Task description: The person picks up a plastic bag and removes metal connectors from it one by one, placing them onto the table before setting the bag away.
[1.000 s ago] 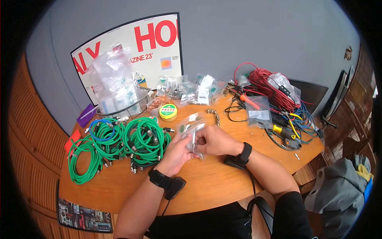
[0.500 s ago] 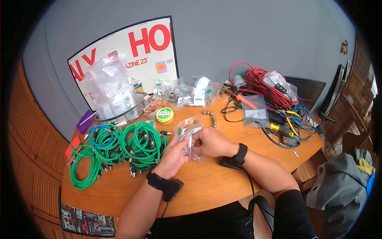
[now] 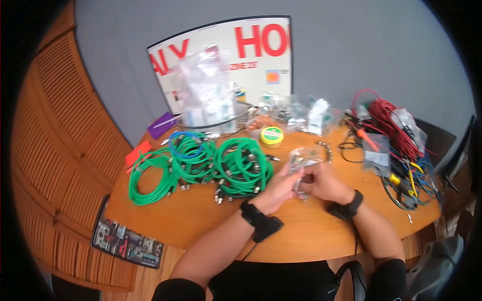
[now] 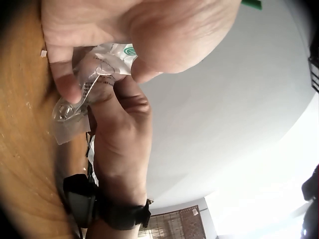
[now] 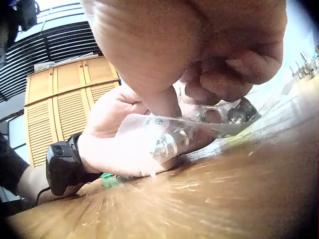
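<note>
Both hands are bunched together over the middle of the wooden worktop [image 3: 201, 220], working on a small clear plastic bag [image 3: 300, 161] with metal connectors inside. The left hand [image 3: 281, 190] has its grip pinched on the bag from the near side, thumb and fingers curled onto the plastic, and the right hand [image 3: 324, 183] is grasping the same bag from the other side. In the right wrist view the bag [image 5: 199, 130] sits just above the wood, with a silvery connector [image 5: 167, 142] showing through the plastic between the two hands. In the left wrist view the bag [image 4: 82, 107] is squeezed between fingertips, and I think there's a green logo printed on its top edge, but it's too blurry to read. Just left of the hands are several coils of green cable [image 3: 241, 168], one of them with a loop of blue cable [image 3: 183, 138] lying on it. Behind those sits a yellow tin [image 3: 271, 136] and a wire basket [image 3: 211, 123] stuffed with more bags. Off to the right is a tangle of red wire [image 3: 394, 120], and a poster [image 3: 226, 60] leans against the wall.
</note>
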Demonstrator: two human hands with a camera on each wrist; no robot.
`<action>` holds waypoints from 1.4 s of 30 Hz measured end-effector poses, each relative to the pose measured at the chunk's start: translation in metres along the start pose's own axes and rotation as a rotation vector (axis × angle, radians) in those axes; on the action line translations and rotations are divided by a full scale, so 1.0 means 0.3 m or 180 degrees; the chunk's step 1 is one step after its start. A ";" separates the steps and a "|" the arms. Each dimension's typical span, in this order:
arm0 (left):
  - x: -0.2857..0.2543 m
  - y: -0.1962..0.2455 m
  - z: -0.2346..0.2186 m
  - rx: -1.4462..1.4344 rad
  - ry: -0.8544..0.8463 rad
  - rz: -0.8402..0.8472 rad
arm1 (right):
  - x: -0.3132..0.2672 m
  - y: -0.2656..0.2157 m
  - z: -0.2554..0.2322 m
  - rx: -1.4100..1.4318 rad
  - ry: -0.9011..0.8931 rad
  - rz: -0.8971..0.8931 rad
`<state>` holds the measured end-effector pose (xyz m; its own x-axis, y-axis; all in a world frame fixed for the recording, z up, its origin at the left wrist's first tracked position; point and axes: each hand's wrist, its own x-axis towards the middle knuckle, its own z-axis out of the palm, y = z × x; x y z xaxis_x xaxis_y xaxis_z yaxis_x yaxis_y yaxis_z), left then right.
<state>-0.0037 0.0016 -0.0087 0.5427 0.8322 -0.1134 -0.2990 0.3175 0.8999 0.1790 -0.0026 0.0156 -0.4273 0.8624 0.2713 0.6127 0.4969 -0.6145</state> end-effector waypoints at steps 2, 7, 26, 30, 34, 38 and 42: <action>0.006 -0.001 -0.012 -0.0052 0.0054 -0.0046 | 0.004 0.002 0.002 0.0119 -0.0046 0.0180; 0.023 -0.010 -0.025 -0.0203 0.0049 -0.0134 | 0.010 0.043 -0.005 0.0885 -0.0209 0.0487; 0.015 0.003 -0.018 -0.0227 0.0080 -0.0173 | -0.001 0.021 -0.121 0.1405 -0.0603 0.0495; 0.024 -0.008 -0.024 -0.0279 0.0060 -0.0142 | -0.005 0.018 -0.123 0.1345 -0.0637 0.0493; 0.024 -0.006 -0.026 -0.0369 0.0068 -0.0153 | -0.003 0.024 -0.149 0.1327 -0.0691 0.0473; 0.009 0.005 -0.013 -0.0421 0.0030 -0.0149 | 0.006 0.072 -0.236 0.1193 -0.0117 0.0185; 0.014 0.011 -0.016 -0.0396 -0.0039 -0.0137 | 0.065 0.030 -0.361 0.1005 0.0561 0.0795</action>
<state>-0.0063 0.0084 -0.0083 0.5665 0.8113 -0.1448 -0.3698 0.4073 0.8351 0.2483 0.0291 0.0956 -0.1553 0.9692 0.1911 0.4379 0.2409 -0.8662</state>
